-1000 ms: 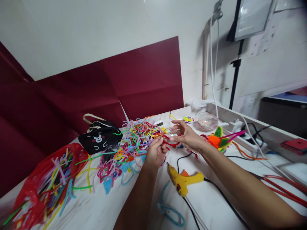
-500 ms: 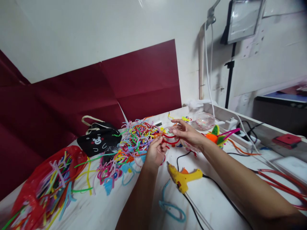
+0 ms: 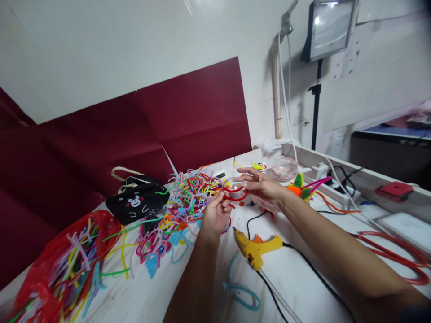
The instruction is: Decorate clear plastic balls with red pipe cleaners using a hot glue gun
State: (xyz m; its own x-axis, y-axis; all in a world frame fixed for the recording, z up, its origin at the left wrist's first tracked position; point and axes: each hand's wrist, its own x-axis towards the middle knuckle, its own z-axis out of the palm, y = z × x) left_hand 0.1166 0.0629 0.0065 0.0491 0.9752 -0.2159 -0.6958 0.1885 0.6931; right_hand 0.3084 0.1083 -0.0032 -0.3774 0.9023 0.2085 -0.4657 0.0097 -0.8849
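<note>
Near the middle of the table, a red pipe cleaner [image 3: 235, 198] is bent into a loop between my two hands. My left hand [image 3: 216, 213] pinches one side of it between thumb and fingers. At its other side my right hand [image 3: 257, 183] grips it with the thumb and lower fingers, the upper fingers stretched out above. A heap of mixed coloured pipe cleaners [image 3: 193, 193] lies just beyond my left hand. Closer to me, below the hands, rests a yellow hot glue gun [image 3: 256, 246].
On the left, a red plastic bag [image 3: 35, 273] spills pipe cleaners beside a black drawstring bag [image 3: 134, 202]. A blue pipe cleaner loop [image 3: 242, 296] lies in front. Clear bowls [image 3: 284, 169], an orange-and-green pipe cleaner piece [image 3: 298, 186], a power strip [image 3: 340, 190] and cables occupy the right.
The whole view has shifted slightly, so the background sits further left. Both hands keep the red pipe cleaner in nearly the same position.
</note>
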